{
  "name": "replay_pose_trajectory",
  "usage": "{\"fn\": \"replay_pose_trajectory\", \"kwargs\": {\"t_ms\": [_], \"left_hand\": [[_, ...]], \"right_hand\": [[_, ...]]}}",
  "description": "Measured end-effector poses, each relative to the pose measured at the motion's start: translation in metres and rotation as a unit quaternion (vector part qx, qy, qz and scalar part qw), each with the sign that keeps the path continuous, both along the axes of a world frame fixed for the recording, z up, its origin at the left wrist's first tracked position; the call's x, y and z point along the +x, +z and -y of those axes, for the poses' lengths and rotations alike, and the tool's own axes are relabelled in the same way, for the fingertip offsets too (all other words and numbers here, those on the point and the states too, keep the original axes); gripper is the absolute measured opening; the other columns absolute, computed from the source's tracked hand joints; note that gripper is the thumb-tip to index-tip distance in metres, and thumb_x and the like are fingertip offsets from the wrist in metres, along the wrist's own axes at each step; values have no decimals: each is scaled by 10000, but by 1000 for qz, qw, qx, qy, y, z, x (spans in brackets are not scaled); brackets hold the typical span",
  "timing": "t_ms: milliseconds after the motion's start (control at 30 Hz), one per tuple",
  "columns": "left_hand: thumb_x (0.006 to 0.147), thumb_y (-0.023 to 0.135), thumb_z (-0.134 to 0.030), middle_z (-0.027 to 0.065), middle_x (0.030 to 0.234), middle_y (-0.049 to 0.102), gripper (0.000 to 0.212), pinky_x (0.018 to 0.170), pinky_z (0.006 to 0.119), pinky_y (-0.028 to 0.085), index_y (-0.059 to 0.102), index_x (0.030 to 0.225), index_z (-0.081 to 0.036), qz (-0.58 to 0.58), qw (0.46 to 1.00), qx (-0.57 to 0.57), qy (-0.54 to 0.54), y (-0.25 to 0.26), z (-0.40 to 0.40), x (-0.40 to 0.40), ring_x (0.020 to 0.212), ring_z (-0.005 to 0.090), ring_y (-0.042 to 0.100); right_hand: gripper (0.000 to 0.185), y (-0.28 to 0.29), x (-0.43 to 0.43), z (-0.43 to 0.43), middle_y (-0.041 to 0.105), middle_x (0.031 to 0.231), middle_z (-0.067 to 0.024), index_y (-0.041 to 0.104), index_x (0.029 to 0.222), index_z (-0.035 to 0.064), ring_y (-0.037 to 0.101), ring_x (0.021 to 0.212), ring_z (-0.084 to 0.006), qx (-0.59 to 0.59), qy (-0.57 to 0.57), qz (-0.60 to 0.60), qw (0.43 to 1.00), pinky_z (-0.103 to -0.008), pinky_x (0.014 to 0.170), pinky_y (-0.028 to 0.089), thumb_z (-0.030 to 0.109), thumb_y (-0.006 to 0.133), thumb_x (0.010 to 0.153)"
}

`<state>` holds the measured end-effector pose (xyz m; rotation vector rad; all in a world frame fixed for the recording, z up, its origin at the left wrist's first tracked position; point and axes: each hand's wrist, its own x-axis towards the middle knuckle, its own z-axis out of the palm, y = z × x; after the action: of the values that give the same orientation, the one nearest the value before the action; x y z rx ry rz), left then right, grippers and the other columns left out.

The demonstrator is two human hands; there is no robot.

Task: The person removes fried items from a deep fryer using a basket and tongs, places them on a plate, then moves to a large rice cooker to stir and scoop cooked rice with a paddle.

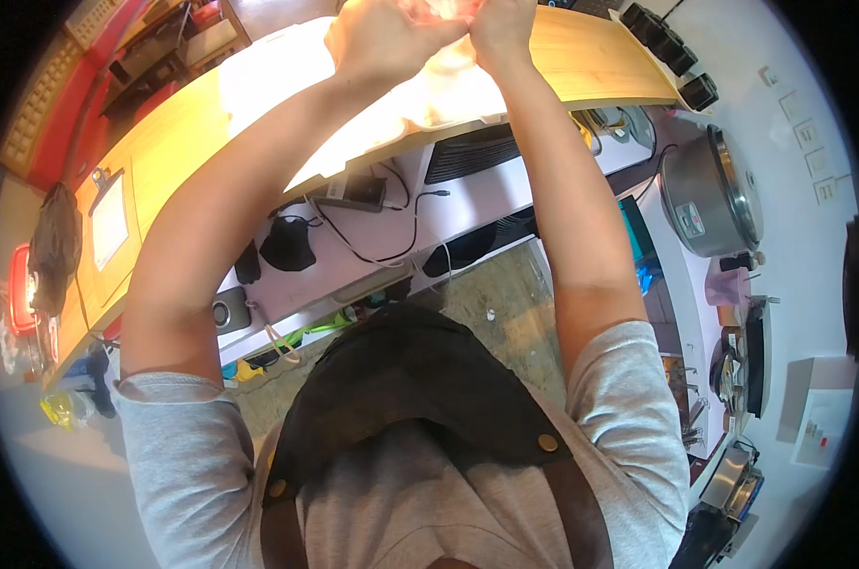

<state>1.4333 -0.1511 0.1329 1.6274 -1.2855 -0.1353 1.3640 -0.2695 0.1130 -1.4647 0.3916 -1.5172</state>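
Note:
Both arms reach forward over a wooden counter (579, 57). At the top edge of the picture, my left hand (376, 39) and my right hand (502, 32) come close together, the left thumb near the right hand. Strong glare washes out the space between them, and the fingers are partly cut off, so whether they hold something cannot be told. Beneath the hands, overexposed white trays or containers (372, 139) reach the counter's near edge. Their contents are lost in the brightness.
A clipboard with paper (111, 220) lies at the counter's left. Below, a shelf (472, 203) carries cables, a black power adapter (351, 192) and a small speaker-like box (230, 311). On the right side stand a large grey rice cooker (707, 192) and a pink cup (728, 288).

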Motion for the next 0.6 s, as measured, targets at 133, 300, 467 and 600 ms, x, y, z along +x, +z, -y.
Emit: {"fn": "replay_pose_trajectory", "kwargs": {"t_ms": [133, 300, 467, 600], "left_hand": [[688, 709, -367, 104, 506, 573, 373, 443, 330, 410, 630, 599, -14, 33, 999, -10, 11, -6, 3, 8, 436, 147, 528], [696, 688, -416, 113, 581, 611, 397, 476, 340, 428, 655, 650, -24, 61, 993, -95, 22, 8, 25, 21, 485, 172, 560], [545, 697, -563, 24, 507, 580, 432, 529, 320, 460, 659, 599, -137, 93, 993, 19, 76, -21, 8, 26, 515, 187, 583], [622, 711, -555, -7, 509, 572, 444, 518, 280, 460, 668, 675, -117, 11, 998, 52, 32, -1, 17, 35, 513, 82, 569]], "right_hand": [[547, -2, 0, 5, 386, 510, 21, 441, 574, 77, 381, 431, -93, -20, -22, -24, 999, -263, 401, 292, 539, 475, 865], [532, 3, 25, 60, 367, 507, 23, 449, 586, 45, 373, 435, -100, -378, -273, -67, 882, -284, 417, 292, 467, 438, 910], [499, 1, 15, 4, 369, 508, 31, 441, 576, 66, 362, 441, -89, -101, -39, -39, 993, -281, 414, 280, 430, 445, 918], [497, 5, 26, 17, 357, 494, 37, 421, 558, 87, 344, 428, -90, -66, -47, -2, 997, -288, 409, 263, 433, 456, 914]]}}
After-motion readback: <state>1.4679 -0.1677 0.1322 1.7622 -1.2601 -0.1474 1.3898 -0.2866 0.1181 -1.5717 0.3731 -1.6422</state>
